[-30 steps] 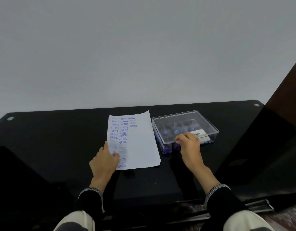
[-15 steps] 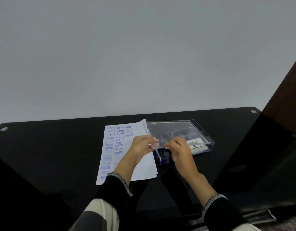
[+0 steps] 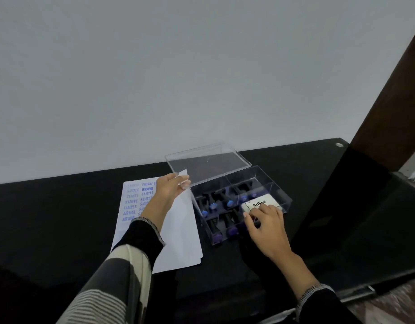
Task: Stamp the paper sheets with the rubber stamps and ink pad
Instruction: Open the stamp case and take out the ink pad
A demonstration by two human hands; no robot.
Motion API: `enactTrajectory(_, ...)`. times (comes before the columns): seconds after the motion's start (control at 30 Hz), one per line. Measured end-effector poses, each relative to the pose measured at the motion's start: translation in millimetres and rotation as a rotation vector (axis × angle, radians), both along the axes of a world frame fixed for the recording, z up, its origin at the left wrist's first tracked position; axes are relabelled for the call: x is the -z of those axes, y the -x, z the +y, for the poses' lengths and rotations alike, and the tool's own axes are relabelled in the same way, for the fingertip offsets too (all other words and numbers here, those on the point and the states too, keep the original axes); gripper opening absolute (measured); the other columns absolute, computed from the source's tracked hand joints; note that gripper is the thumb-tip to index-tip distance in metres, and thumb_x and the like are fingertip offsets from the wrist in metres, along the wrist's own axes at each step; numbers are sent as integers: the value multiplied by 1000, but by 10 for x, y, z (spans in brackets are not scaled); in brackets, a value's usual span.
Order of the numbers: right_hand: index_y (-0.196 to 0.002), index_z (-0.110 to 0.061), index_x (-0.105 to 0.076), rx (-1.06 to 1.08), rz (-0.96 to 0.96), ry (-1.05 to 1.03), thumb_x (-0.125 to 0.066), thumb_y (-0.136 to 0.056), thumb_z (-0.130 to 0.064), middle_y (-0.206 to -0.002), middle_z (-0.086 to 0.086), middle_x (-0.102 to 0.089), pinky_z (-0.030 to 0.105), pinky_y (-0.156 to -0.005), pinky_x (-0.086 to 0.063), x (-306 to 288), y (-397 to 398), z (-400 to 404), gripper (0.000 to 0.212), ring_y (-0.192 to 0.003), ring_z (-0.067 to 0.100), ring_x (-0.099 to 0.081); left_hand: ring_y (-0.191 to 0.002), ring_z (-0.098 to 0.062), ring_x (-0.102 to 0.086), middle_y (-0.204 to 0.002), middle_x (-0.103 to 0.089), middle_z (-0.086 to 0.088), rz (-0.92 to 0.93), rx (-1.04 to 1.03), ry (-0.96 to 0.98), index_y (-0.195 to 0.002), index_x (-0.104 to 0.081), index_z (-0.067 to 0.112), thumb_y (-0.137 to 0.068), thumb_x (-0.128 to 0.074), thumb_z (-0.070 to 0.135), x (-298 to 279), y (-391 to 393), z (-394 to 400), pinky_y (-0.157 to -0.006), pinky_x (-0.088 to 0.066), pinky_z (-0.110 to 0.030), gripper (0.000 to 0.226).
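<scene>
A clear plastic box (image 3: pixel 275 183) stands open on the black table (image 3: pixel 50 218). Inside lie several black rubber stamps (image 3: pixel 221 204) with purple ends and a white Artline ink pad (image 3: pixel 260 203). My left hand (image 3: pixel 171 187) pinches the near left corner of the clear lid (image 3: pixel 209 163) and holds it lifted above the box. My right hand (image 3: pixel 263 222) rests on the box's near right part, fingers curled at the ink pad's front edge. White paper sheets (image 3: pixel 178 235) with blue stamped words lie left of the box, partly under my left arm.
A grey wall rises behind the table. A dark brown post (image 3: pixel 389 90) stands at the right. The table's right edge drops to a lower black surface (image 3: pixel 365 230), and patterned floor (image 3: pixel 393 300) shows at the bottom right.
My left hand left the paper, took the lid's corner and raised it off the box. My right hand shifted from the box's front to the ink pad. The view moved closer.
</scene>
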State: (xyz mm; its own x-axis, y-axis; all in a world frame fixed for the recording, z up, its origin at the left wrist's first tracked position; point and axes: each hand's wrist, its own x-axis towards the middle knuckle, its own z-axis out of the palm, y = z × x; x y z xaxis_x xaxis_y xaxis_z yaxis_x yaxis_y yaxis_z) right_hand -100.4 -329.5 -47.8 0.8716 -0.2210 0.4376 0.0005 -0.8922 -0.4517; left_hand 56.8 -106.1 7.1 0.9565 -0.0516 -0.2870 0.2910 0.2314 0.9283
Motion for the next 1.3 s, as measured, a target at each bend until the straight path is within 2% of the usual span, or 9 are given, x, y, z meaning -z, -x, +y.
enactTrajectory(0.33, -73, -27, -56, -64, -48, -68, -41, -92, -52, -75, -12, -44, 17, -92, -22, 155, 95, -123, 35, -80, 9, -46, -56, -12, -69, -89, -65, -16, 54, 83, -161, -123, -44, -8, -89, -60, -10, 336, -276, -242, -73, -56, -26, 37)
enactTrajectory(0.43, -73, -28, -56, -67, -45, -65, -37, -93, -57, -74, -13, -44, 15, -95, -21, 168, 94, -132, 40, -81, 8, -46, -71, -20, -68, -107, -65, -22, 11, 46, -317, -115, -56, -8, -87, -65, -6, 373, -331, -357, -77, -58, -28, 29)
enactTrajectory(0.53, -73, -29, -56, -69, -44, -69, -36, -94, -58, -74, -14, -44, 15, -95, -20, 169, 85, -138, 41, -82, 5, -45, -78, -17, -64, -102, -68, -14, -70, 68, -480, -98, -66, 0, -87, -70, 3, 333, -371, -423, -63, -55, -15, 13)
enactTrajectory(0.6, -73, -29, -57, -68, -52, -65, -35, -94, -59, -74, -12, -44, 15, -95, -21, 174, 86, -140, 43, -82, 5, -45, -82, -17, -62, -95, -68, -6, -84, 85, -555, -97, -67, 7, -86, -72, 8, 342, -437, -414, -75, -54, -23, 11)
enactTrajectory(0.7, -73, -29, -56, -70, -60, -68, -35, -94, -59, -74, -12, -44, 16, -95, -21, 173, 82, -137, 43, -82, 5, -45, -73, -18, -48, -72, -52, 1, -45, 80, -593, -70, -49, 18, -84, -65, -1, 353, -487, -401, -74, -42, -26, 29)
enactTrajectory(0.83, -73, -29, -56, -62, -64, -69, -40, -94, -55, -74, -13, -43, 15, -95, -20, 188, 71, -122, 37, -82, 5, -44, -60, -15, -25, -62, -29, 1, -56, 59, -558, -63, -27, 19, -81, -45, -11, 378, -486, -440, -54, -21, -26, 40)
enactTrajectory(1.0, -72, -30, -54, -42, -62, -80, -42, -92, -53, -72, -18, -37, 14, -94, -19, 175, 25, -80, 33, -79, 3, -41, -59, -13, -21, -64, -27, 3, -59, 73, -502, -64, -23, 19, -83, -35, -13, 327, -432, -502, -52, -17, -25, 38)
enactTrajectory(1.13, -72, -36, -49, -51, -57, -91, -42, -92, -53, -71, -18, -36, 14, -92, -19, 161, 34, -67, 28, -79, 3, -41, -67, -15, -35, -69, -43, 2, -99, 86, -473, -69, -39, 15, -85, -33, -11, 364, -378, -478, -56, -28, -25, 31)
enactTrajectory(1.3, -71, -31, -55, -51, -40, -112, -39, -91, -55, -71, -14, -39, 20, -87, -21, 139, -46, -35, 35, -78, 7, -42, -111, -10, -55, -118, -61, 5, -300, -6, -519, -120, -61, 14, -97, -44, -4, 253, -95, -331, -89, -38, -18, 34)
